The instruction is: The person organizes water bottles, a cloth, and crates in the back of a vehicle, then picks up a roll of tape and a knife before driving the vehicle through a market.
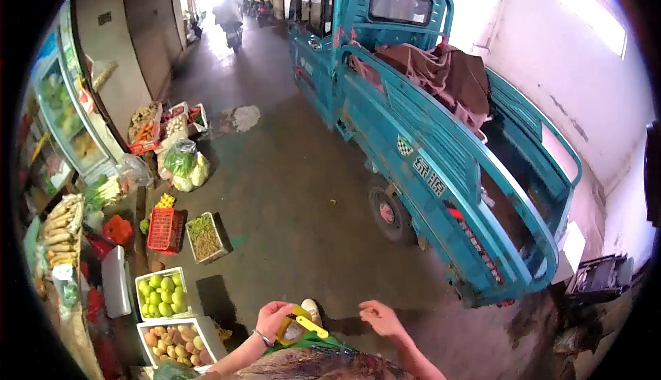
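Observation:
My left hand (273, 319), with a bracelet at its wrist, is closed around one end of a yellow strip-shaped tool (308, 321). Its long flat part points to the right and down, in front of my body. Just below it, close to the palm, is a yellow-rimmed piece with a greyish middle (292, 332). My right hand (381, 318) hovers to the right, apart from the tool, its fingers bent in toward the thumb. I cannot tell whether anything small is between those fingertips. A white shoe (312, 311) shows beyond the tool.
To the left stand foam boxes of green fruit (162, 294) and brownish-orange fruit (177, 345), a red basket (165, 230), and a box of greens (204, 238). Bagged cabbages (186, 166) lie farther up. A teal cargo truck (427, 152) fills the right side. A rider (229, 20) is far down the lane.

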Demonstrator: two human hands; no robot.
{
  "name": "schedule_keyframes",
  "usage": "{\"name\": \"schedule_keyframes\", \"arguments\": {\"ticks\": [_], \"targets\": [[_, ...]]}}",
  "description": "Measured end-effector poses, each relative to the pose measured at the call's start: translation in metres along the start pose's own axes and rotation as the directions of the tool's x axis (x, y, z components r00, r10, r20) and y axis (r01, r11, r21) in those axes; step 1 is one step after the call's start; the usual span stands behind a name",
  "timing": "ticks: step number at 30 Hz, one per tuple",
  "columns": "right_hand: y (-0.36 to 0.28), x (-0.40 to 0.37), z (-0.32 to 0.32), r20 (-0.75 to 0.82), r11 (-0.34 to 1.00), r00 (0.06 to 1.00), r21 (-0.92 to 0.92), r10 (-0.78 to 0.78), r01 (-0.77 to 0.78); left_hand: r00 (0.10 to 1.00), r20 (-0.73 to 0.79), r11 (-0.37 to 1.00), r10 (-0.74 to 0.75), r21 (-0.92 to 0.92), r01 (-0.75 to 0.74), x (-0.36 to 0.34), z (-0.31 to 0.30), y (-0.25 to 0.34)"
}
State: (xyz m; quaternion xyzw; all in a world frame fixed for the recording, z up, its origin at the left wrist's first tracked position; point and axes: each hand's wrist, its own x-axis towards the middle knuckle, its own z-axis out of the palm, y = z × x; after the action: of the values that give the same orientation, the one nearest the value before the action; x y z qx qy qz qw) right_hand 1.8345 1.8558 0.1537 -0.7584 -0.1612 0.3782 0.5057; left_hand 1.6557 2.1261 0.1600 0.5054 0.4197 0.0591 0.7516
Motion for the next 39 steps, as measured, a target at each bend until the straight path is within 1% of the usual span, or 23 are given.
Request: {"name": "schedule_keyframes", "arguments": {"ticks": [3,5,7,8,9,11,12,13,17,19,20,21,23,25,27,29,31,32,33,35,36,37,39], "targets": [[-0.013,0.066,0.014,0.065,1.0,0.998,-0.006,-0.025,0.026,0.993,0.059,0.975,-0.1,-0.192,0.11,0.049,0.015,0.066],[-0.046,0.092,0.012,0.082,0.995,0.997,0.102,0.008,-0.016,0.979,0.197,0.983,0.052,-0.184,-0.015,0.078,0.03,0.113],[-0.079,0.119,0.004,0.095,0.973,0.988,0.207,-0.12,0.098,0.96,0.267,0.984,0.088,-0.175,-0.041,0.111,0.053,0.152],[-0.088,0.131,0.0,0.136,0.94,0.99,0.335,0.025,-0.07,0.946,0.294,0.98,0.14,-0.175,-0.09,0.12,0.069,0.179],[-0.129,0.14,-0.019,0.201,0.989,0.978,0.124,0.053,-0.08,0.927,0.321,0.973,0.195,-0.179,-0.142,0.132,0.086,0.204],[-0.155,0.162,-0.039,0.208,0.949,0.975,0.315,-0.081,0.011,0.923,0.335,0.972,0.19,-0.199,-0.127,0.165,0.115,0.239],[-0.172,0.173,-0.053,0.221,0.943,0.974,0.332,-0.06,-0.017,0.897,0.348,0.951,0.271,-0.239,-0.194,0.177,0.134,0.258],[-0.187,0.186,-0.064,0.17,0.925,0.972,0.369,-0.164,0.092,0.868,0.355,0.925,0.347,-0.284,-0.254,0.188,0.154,0.275],[-0.252,0.26,-0.109,0.173,0.85,0.98,0.526,-0.104,-0.003,0.829,0.358,0.895,0.429,-0.296,-0.335,0.232,0.219,0.319],[-0.293,0.294,-0.125,-0.078,0.844,0.921,0.377,-0.381,0.381,0.788,0.442,0.9,0.428,-0.287,-0.327,0.256,0.235,0.341],[-0.289,0.32,-0.131,-0.001,0.852,0.953,0.448,-0.303,0.272,0.76,0.47,0.892,0.45,-0.273,-0.36,0.267,0.238,0.352],[-0.297,0.343,-0.136,-0.015,0.855,0.944,0.42,-0.329,0.304,0.733,0.495,0.884,0.468,-0.266,-0.385,0.275,0.241,0.362],[-0.324,0.37,-0.141,-0.045,0.743,0.944,0.605,-0.326,0.285,0.742,0.475,0.871,0.473,-0.127,-0.474,0.291,0.24,0.391],[-0.348,0.396,-0.154,-0.043,0.775,0.97,0.594,-0.239,0.217,0.672,0.472,0.739,0.571,0.062,-0.671,0.324,0.22,0.406],[-0.37,0.426,-0.178,-0.082,0.755,0.982,0.629,-0.173,0.185,0.647,0.387,0.681,0.657,0.062,-0.729,0.348,0.212,0.43],[-0.38,0.459,-0.212,-0.205,0.754,0.937,0.557,-0.283,0.35,0.72,0.319,0.747,0.617,0.051,-0.663,0.395,0.186,0.436],[-0.429,0.468,-0.238,-0.463,0.725,0.83,0.448,-0.311,0.522,0.784,0.296,0.8,0.546,0.092,-0.592,0.43,0.156,0.45],[-0.445,0.478,-0.257,-0.509,0.758,0.791,0.349,-0.34,0.55,0.709,0.278,0.696,0.648,0.162,-0.7,0.448,0.144,0.455],[-0.46,0.489,-0.277,-0.549,0.783,0.748,0.245,-0.374,0.571,0.706,0.301,0.695,0.641,0.161,-0.7,0.463,0.134,0.476],[-0.494,0.512,-0.308,-0.672,0.824,0.64,0.077,-0.373,0.561,0.607,0.527,0.563,0.595,0.265,-0.783,0.478,0.124,0.528],[-0.507,0.524,-0.325,-0.681,0.861,0.644,0.04,-0.347,0.507,0.598,0.573,0.682,0.56,0.091,-0.726,0.486,0.128,0.554],[-0.517,0.538,-0.341,-0.694,0.891,0.643,0.007,-0.323,0.454,0.591,0.584,0.681,0.556,0.088,-0.727,0.493,0.132,0.584],[-0.523,0.573,-0.37,-0.728,0.908,0.571,-0.174,-0.379,0.381,0.203,0.817,0.694,0.54,-0.296,-0.656,0.506,0.148,0.645]]}}
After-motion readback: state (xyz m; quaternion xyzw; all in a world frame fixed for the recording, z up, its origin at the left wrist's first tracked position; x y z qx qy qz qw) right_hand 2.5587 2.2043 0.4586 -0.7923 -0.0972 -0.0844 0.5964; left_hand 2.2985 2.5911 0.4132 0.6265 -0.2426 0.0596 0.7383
